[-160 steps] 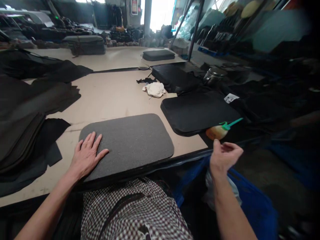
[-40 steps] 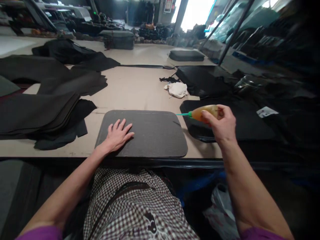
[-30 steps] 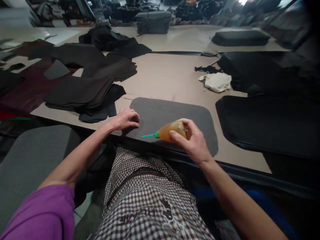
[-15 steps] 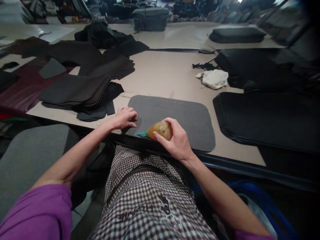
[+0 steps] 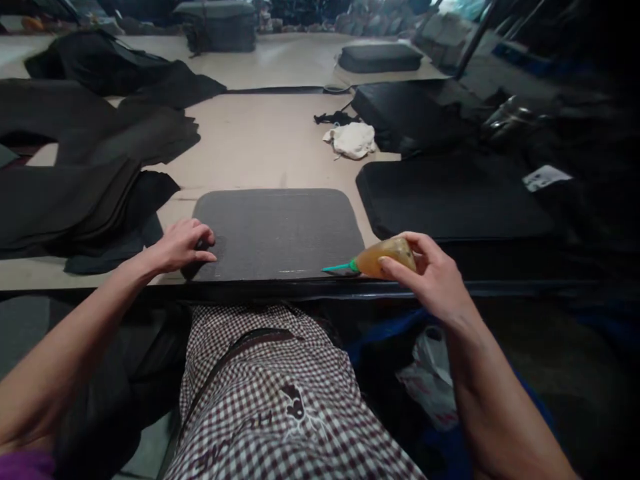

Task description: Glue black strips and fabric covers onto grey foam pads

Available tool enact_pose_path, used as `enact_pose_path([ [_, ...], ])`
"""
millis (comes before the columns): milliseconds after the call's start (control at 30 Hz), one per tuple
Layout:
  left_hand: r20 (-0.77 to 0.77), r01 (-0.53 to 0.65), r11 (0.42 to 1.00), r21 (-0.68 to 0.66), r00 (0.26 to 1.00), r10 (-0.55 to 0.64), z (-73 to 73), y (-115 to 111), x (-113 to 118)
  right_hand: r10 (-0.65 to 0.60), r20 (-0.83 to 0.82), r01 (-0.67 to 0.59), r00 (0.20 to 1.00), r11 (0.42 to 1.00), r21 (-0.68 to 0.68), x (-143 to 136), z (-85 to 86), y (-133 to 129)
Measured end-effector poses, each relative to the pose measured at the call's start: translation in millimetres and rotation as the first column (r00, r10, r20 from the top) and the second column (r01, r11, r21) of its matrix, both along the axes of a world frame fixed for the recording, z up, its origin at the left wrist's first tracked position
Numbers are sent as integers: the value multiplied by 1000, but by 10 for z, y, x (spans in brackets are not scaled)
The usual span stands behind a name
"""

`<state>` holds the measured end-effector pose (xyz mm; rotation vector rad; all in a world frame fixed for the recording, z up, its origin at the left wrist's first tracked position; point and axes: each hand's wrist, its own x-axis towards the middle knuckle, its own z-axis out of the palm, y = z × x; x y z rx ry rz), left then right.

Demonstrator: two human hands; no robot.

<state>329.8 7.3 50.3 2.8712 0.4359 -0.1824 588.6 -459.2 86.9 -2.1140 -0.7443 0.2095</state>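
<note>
A grey panel with rounded corners [image 5: 280, 227] lies flat at the table's front edge. My right hand [image 5: 433, 270] is wrapped round an amber glue bottle [image 5: 385, 259] above the panel's front right corner. The bottle is tilted, its green nozzle pointing left, low over the panel's front edge. A thin pale line shows on the panel left of the nozzle tip. At the panel's left side rests my left hand [image 5: 187, 245], fingers curled; whether it grips anything is too small to tell.
Stacked dark pieces [image 5: 65, 200] lie on the left. Black padded panels [image 5: 450, 200] are on the right, with a white cloth [image 5: 353, 140] behind them. A plastic bag [image 5: 433, 380] hangs below the table's right front.
The view has swung to the right. My right hand has moved the bottle rightward along the panel's front edge, away from my left hand, which stays at the left side.
</note>
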Motion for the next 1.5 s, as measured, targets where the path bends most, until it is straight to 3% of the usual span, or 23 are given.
enact_pose_path([
  [233,-24,7,997,83,1000,-5,-1,19,-21,-250,-116,267,961,950,165,317,-167,-717],
  [400,-9,55,978,201,998,-55,132,-99,75,-409,-164,438,898,863,252,377,-204,-956],
  [467,53,75,974,214,995,-88,218,-289,242,-442,-200,484,875,810,330,384,-195,-903],
  [567,168,143,986,86,973,-156,263,-686,617,-434,-245,498,867,748,438,408,-221,-627],
  [633,197,228,973,36,953,-231,204,-937,889,-394,-244,464,886,764,449,445,-287,-362],
  [733,140,311,945,99,936,-323,30,-1188,1202,-381,-116,394,917,829,395,527,-432,15],
  [867,45,310,930,199,945,-324,-167,-1315,1341,-428,218,367,877,890,270,605,-573,250],
  [933,29,299,929,218,950,-312,-206,-1336,1335,-423,286,365,860,901,235,611,-589,230],
  [1067,26,289,930,228,953,-302,-209,-1346,1317,-435,253,381,864,894,235,562,-549,22],
  [1200,38,287,934,211,953,-301,-194,-1348,1324,-371,-25,360,928,882,305,451,-458,-239],
  [1367,49,307,932,194,946,-321,-201,-1319,1326,-346,-224,395,911,889,234,411,-391,-634],
  [1433,56,311,933,180,944,-326,-201,-1288,1328,-407,-240,459,881,858,231,444,-393,-819],
  [1500,68,305,940,152,946,-318,-180,-1266,1317,-482,-290,554,827,789,266,461,-383,-951],
])
